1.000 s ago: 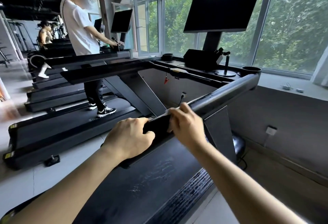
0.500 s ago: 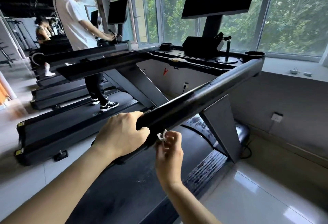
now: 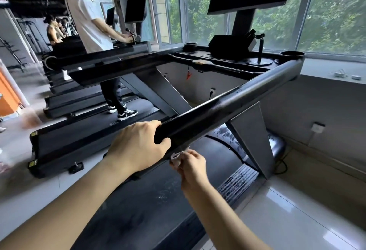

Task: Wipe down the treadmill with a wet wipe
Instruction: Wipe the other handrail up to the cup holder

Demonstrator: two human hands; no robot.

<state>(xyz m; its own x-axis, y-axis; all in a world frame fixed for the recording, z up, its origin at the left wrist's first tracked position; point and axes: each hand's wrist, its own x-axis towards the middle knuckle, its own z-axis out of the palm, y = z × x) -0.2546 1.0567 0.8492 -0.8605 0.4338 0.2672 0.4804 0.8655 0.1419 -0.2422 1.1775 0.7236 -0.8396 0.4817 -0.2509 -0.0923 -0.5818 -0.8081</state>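
The black treadmill fills the view, its belt (image 3: pixel 150 206) below me and its console (image 3: pixel 233 51) with a dark screen at the far end. The right handrail (image 3: pixel 227 107) runs diagonally towards me. My left hand (image 3: pixel 138 146) is wrapped over the near end of that rail. Just below the rail, my right hand (image 3: pixel 192 162) pinches a small crumpled white wet wipe (image 3: pixel 176 157) against the rail's underside. Most of the wipe is hidden by my fingers.
A person in a white shirt (image 3: pixel 89 18) stands on the neighbouring treadmill (image 3: pixel 85 138) to the left. More people and machines are further back left. A grey wall with a socket (image 3: pixel 317 128) and a window sill run along the right; glossy floor tiles (image 3: pixel 297 210) lie beside the belt.
My right hand has left the top of the handrail and dropped under it with the wipe. My left hand stays gripping the rail's near end. The view has shifted closer and lower.
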